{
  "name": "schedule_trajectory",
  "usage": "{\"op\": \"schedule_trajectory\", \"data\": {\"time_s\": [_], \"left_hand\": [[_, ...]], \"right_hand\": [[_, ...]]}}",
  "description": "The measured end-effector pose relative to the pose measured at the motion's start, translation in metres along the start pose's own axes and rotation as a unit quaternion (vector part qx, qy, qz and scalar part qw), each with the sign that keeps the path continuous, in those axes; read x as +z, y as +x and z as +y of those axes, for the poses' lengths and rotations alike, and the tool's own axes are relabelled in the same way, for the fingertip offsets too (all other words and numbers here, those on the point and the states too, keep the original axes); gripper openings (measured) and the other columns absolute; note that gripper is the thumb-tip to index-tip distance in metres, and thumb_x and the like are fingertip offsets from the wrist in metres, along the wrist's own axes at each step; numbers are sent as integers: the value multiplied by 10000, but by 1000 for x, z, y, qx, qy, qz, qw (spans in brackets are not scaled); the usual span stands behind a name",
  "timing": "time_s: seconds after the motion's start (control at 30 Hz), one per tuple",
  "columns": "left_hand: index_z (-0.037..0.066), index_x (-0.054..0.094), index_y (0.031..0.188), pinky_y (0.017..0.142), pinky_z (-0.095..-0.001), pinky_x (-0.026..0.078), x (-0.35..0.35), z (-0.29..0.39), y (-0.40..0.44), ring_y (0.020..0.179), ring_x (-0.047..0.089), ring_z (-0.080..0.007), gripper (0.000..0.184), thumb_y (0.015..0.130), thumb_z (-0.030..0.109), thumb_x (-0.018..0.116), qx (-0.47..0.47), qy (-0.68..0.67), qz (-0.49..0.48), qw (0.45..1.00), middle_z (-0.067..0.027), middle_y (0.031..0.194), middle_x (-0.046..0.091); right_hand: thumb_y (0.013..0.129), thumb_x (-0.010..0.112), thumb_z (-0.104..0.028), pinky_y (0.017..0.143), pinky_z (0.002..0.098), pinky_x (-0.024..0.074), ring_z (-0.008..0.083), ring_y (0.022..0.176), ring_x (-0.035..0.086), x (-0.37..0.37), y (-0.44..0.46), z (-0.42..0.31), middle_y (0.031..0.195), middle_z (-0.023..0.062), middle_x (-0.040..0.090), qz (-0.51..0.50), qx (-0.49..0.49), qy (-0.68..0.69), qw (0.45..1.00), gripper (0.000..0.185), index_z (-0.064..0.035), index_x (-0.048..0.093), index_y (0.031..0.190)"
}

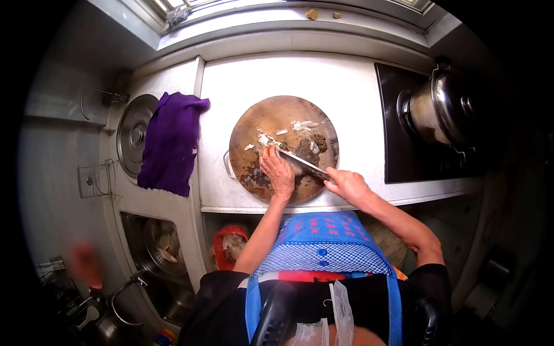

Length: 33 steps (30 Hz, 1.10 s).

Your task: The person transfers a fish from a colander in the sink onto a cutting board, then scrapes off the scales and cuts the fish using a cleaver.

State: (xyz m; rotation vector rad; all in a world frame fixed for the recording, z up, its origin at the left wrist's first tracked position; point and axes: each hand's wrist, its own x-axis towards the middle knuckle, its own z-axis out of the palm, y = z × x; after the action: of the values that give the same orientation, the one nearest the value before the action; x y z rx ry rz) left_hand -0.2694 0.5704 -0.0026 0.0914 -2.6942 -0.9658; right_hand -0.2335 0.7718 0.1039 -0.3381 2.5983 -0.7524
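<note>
My right hand (348, 185) is closed around the handle of a knife (304, 163), whose blade slants up and left across a round wooden cutting board (248, 124). Beside the blade, my left hand (277, 171) presses its bunched fingers down on the board against some whitish food (265, 139), whose kind I cannot make out. More white shreds (304, 125) lie toward the back of the board. A dark greenish clump (319, 143) sits at its right. Dark wet patches mark the wood around my hands.
A purple cloth (171, 144) partly covers a round metal lid (128, 138) at left. A steel pot (433, 109) stands on the black cooktop (398, 164) at right. The sink (134, 230) holds a strainer (167, 245). Below the counter is a red container (220, 248).
</note>
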Motion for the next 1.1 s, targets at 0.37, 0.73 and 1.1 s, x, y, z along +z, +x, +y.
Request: {"op": "schedule_trajectory", "data": {"time_s": [0.37,0.73,1.1], "left_hand": [[24,372,1363,1096,-511,223,11,-3,-2,1323,293,-395,576,851,205,563,-6,30,42,999,-185,1397,345],[9,371,1354,1087,-533,208,13,-7,2,1319,275,-414,594,803,137,553,-22,35,6,999,-207,1411,329],[9,344,1379,1091,-532,199,10,-9,1,1328,260,-414,624,808,136,562,-5,12,-2,1000,-206,1417,317]], "right_hand": [[870,624,-199,461,438,498,340,558,625,68,-21,-26,678,157,538,189,8,-134,973,274,-85,515,1093],[944,571,-310,433,273,430,87,483,503,24,-22,-21,609,7,507,72,221,414,880,313,-26,527,1069],[917,562,-321,622,498,442,475,700,576,-30,-3,-32,696,258,586,-7,60,101,993,317,-16,493,969]]}}
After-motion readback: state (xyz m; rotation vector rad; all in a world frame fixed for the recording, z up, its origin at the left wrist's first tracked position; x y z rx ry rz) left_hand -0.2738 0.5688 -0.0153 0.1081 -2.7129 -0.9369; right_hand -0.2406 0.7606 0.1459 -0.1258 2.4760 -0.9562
